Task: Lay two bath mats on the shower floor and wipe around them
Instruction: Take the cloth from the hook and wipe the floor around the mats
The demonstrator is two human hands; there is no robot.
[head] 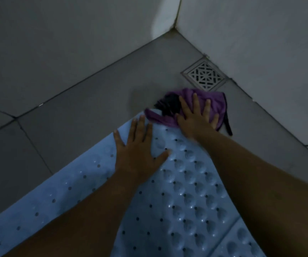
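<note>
Two bare forearms fill the bottom of the view, both cut off by the lower edge, and they cover much of the pale blue bath mat (186, 182) beneath them. That mat lies flat on the grey tiled shower floor (79, 115), its far corner pointing toward the wall corner; its near end runs out of view at the bottom left. Dim light and blur smear the dimpled pattern on its left part, where only the dark holes read clearly.

On the left, the left hand (138, 149) rests flat near the mat's far corner, fingers (140, 127) straight and spread, gripping nothing. To its right, the right hand (195, 117) presses flat on a purple cloth (214, 104), fingers extended and splayed rather than curled round it. The cloth sits on the floor at the mat's corner, its near edge overlapping the mat. A dark bunched part and a dark strap-like strip show at its edges, and I cannot tell what they are.

Just beyond the cloth, a square metal drain grate (205, 76) sits against the right wall. At the bottom right, a second bath mat (242, 240) shows only as a corner, lying just beside the first along a thin seam.
</note>
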